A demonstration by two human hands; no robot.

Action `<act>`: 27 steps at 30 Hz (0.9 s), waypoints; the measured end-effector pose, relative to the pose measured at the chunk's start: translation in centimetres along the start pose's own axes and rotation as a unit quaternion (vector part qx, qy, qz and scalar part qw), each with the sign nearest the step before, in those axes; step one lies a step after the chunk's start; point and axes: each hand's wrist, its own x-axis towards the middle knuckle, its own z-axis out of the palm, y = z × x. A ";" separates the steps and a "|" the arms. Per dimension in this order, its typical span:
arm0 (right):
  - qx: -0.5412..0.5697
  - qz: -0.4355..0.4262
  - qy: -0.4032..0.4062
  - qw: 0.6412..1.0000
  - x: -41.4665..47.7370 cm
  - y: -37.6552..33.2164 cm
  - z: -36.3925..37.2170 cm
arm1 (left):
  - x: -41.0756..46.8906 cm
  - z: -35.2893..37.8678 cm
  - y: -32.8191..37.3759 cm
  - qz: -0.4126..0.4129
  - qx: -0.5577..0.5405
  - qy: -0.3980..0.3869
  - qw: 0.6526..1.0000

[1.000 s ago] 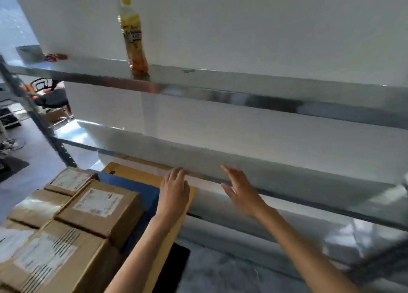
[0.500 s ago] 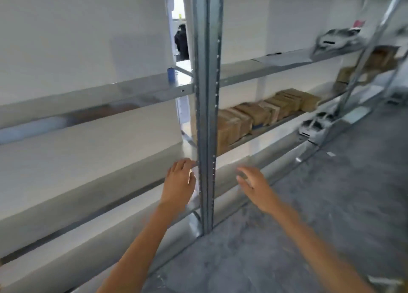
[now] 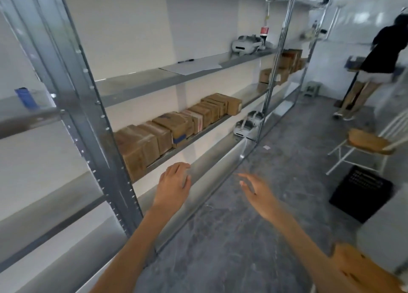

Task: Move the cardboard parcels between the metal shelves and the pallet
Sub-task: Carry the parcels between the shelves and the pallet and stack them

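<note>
Head view runs along the metal shelves (image 3: 136, 87), and we read it from the left. At the left edge a blue container (image 3: 24, 97), blurred, stands on a shelf of the near bay, beside the grey upright (image 3: 88, 116) that splits the bays.

Right of that upright, the cardboard parcels (image 3: 176, 124) stand in one packed row along the front edge of the middle shelf, touching side by side. We take it they are kept at the front so each can be drawn out from the aisle without a deep reach. The nearest parcel sits at the row's left end, against the upright.

Below the row our left hand (image 3: 174, 185) hangs before the rim of the lower shelf, fingers loosely curled and holding nothing. Whether it brushes the rim we cannot tell. Our right hand (image 3: 257, 191) is out over the floor (image 3: 242, 237), fingers spread and empty. We judge both are held ahead of us, ready to take a parcel by its two sides, as a box like these wants.

On the upper shelf lie a sheet of paper (image 3: 194, 67) with a marker (image 3: 186, 60), then white headsets (image 3: 244, 44) and a cola bottle (image 3: 264, 31) near the next upright. More parcels (image 3: 284, 65) fill the farther bay. At the right are a chair (image 3: 371, 141), a black crate (image 3: 362, 195) and another person (image 3: 379, 56). The pallet is out of view.
</note>
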 end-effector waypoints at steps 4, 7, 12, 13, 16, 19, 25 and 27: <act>0.004 0.024 0.011 1.000 3.5 2.3 -0.7 | 4.2 2.6 0.3 -0.002 0.003 -0.013 1.000; -0.002 0.020 0.007 1.000 7.1 3.4 -0.8 | 8.3 4.4 -0.3 -0.014 -0.006 -0.029 0.999; -0.011 0.034 0.040 0.999 14.6 6.3 -1.4 | 15.8 7.8 -1.7 0.007 -0.029 -0.021 0.999; -0.016 0.036 0.040 0.998 16.2 6.6 -1.6 | 17.3 8.4 -2.0 0.008 -0.032 -0.022 0.999; -0.025 0.040 0.038 0.998 20.8 7.4 -2.7 | 22.1 9.9 -2.8 0.025 -0.040 -0.019 0.999; -0.025 0.037 0.050 0.998 24.6 8.5 -4.2 | 26.8 11.7 -2.9 0.022 -0.045 -0.020 0.999; -0.015 0.055 0.055 0.997 30.3 13.0 -5.9 | 33.2 16.4 -1.8 0.042 -0.049 -0.035 0.997; -0.016 0.058 0.049 0.997 32.5 15.0 -6.3 | 35.4 18.2 -1.7 0.028 -0.043 -0.035 0.998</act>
